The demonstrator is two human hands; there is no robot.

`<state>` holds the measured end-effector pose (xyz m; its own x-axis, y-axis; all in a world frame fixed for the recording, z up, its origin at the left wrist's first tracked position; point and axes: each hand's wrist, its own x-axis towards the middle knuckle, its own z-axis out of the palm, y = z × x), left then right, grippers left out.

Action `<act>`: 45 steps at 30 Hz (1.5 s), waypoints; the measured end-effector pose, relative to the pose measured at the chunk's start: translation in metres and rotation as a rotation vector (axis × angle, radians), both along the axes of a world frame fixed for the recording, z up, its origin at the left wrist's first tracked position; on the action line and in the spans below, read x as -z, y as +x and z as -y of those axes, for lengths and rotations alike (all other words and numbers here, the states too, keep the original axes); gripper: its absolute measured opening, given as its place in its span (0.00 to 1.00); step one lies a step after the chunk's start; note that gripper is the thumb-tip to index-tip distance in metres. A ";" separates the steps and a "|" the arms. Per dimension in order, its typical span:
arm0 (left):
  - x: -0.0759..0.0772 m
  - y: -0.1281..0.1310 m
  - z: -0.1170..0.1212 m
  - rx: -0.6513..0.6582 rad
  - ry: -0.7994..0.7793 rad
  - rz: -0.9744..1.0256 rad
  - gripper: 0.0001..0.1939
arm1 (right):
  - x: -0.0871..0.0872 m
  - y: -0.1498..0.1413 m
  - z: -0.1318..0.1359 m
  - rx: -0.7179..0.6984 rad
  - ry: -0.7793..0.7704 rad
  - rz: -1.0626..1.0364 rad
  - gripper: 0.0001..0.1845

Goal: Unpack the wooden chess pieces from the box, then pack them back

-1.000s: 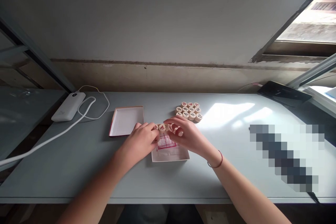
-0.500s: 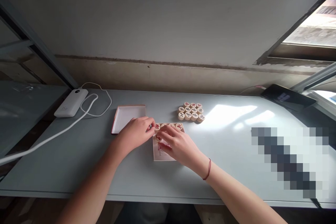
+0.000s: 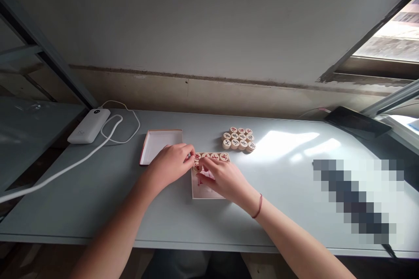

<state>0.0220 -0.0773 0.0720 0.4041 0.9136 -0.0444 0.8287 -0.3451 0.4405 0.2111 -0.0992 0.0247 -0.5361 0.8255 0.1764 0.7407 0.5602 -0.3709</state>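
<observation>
A shallow open box (image 3: pixel 211 198) lies before me, with round wooden Chinese chess pieces in a row along its far side. One more chess piece (image 3: pixel 197 167) with a red character sits in front of that row at the left wall. Over the box, my right hand (image 3: pixel 224 178) has its thumb and fingers apart, the fingertips at this piece's right side. My left hand (image 3: pixel 173 161) closes its fingertips on the box's far left corner. Part of the box's inside, with red markings, shows under my right hand; the rest is covered.
Stacked chess pieces (image 3: pixel 238 138) stand in rows behind the box. The box lid (image 3: pixel 160 139) lies inside up at the left. A white power bank (image 3: pixel 89 126) with a cable is farther left. A dark device (image 3: pixel 356 124) leans at the back right, near a pixelated patch.
The front chess piece has moved back against the far row, and its character now shows more fully. My right fingers have drawn slightly away from the row, uncovering more pieces.
</observation>
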 end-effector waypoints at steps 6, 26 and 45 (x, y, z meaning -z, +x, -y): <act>-0.002 0.001 0.000 -0.020 0.004 -0.031 0.08 | -0.028 0.041 -0.060 0.442 0.011 -0.061 0.10; 0.009 0.005 -0.001 0.024 0.291 0.125 0.10 | -0.044 0.039 -0.092 0.461 -0.015 -0.143 0.22; 0.017 0.020 0.003 0.274 0.077 0.186 0.03 | -0.014 0.034 -0.022 0.333 -0.419 -0.922 0.19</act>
